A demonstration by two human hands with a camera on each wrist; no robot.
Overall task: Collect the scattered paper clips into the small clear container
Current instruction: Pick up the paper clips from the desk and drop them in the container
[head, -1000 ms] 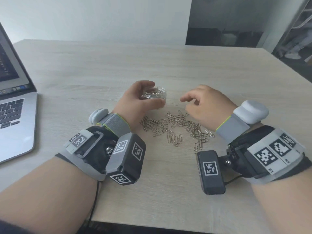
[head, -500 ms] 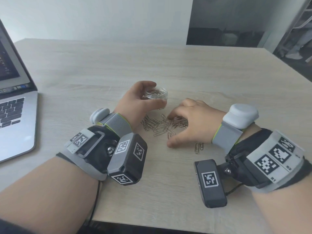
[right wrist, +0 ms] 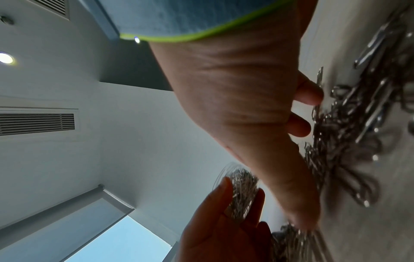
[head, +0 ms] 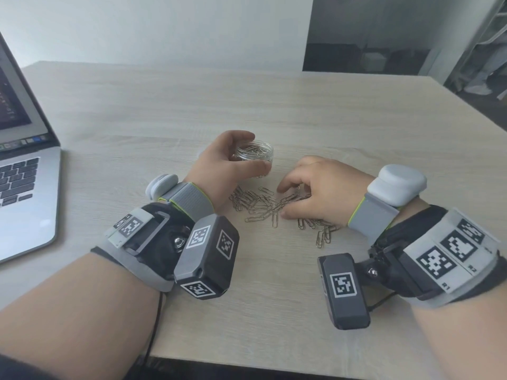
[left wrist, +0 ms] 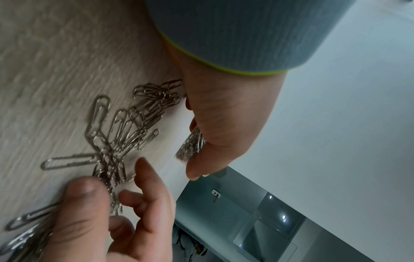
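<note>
Left hand grip is wrapped around the clear jar, thumb on the near side, fingers curled over the far rim. The jar is about mid-desk and already has clips in it; whether it's resting on the desk or lifted slightly, can't tell.

Right hand is palm-down on the loose paper clips, fingers curled and raking into the pile, thumb tip down at its near edge. The right-wrist view shows fingertips touching clips; can't tell whether the grip has actually closed on any.

The pile sits just nearer than the jar, between the two hands. It runs from the left wrist to under the right palm, with a few strays near the right wrist strap. The right hand hides part of the pile.

Around: an open laptop at the left edge of the desk, well apart from the clips. Tagged camera blocks are on both forearms, toward the near edge. There's a white wall beyond the far edge and a dark opening past the far right corner.
</note>
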